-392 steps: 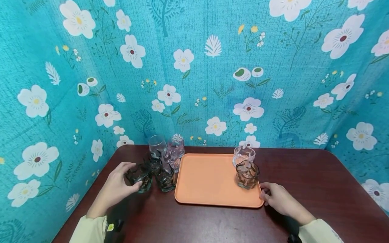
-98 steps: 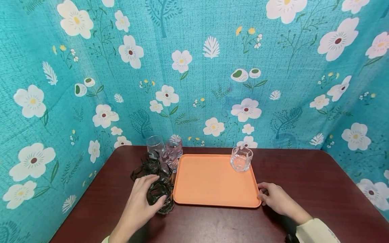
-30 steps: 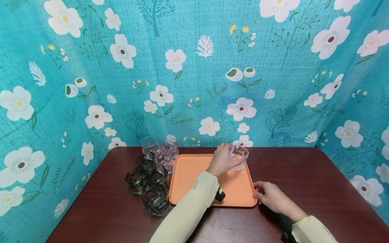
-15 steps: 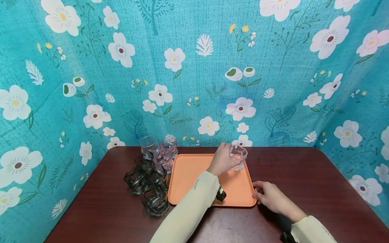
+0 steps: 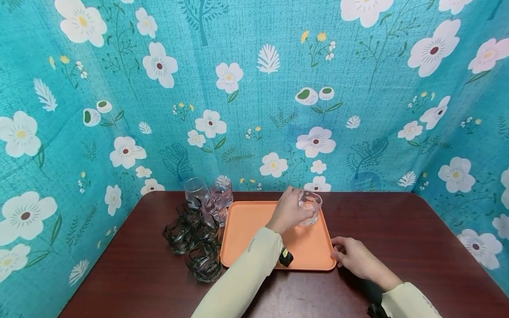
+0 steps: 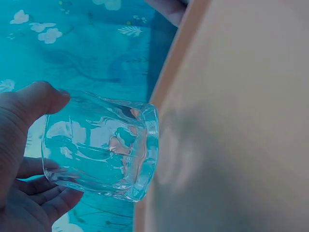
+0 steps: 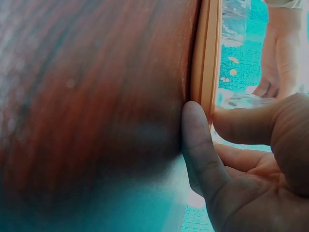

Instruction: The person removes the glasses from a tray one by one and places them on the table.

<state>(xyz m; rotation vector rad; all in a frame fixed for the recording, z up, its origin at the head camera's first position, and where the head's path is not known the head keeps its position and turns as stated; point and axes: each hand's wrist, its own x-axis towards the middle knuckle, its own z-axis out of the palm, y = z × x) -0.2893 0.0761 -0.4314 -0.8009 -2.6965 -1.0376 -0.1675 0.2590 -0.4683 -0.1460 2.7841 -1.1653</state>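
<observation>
My left hand (image 5: 287,212) reaches across the orange tray (image 5: 246,225) and grips a clear, wavy-sided glass (image 5: 312,208) at the tray's back right corner. In the left wrist view, the thumb and fingers wrap the rim end of the clear glass (image 6: 99,145), and its thick base is right at the tray surface (image 6: 241,96). My right hand (image 5: 354,257) holds the tray's right side near the front corner. The right wrist view shows its thumb and fingers pinching the tray edge (image 7: 206,58).
Left of the tray several dark smoky glasses (image 5: 203,261) stand close together. Behind them are a tall clear glass (image 5: 196,189) and pinkish glasses (image 5: 221,193). The dark wood table (image 5: 374,216) meets a blue floral curtain (image 5: 254,110) at the back.
Since the oldest frame, a brown-looking glass has left the tray and another dark glass stands at the left. My left hand moved from there to the clear glass, which has just shifted slightly left.
</observation>
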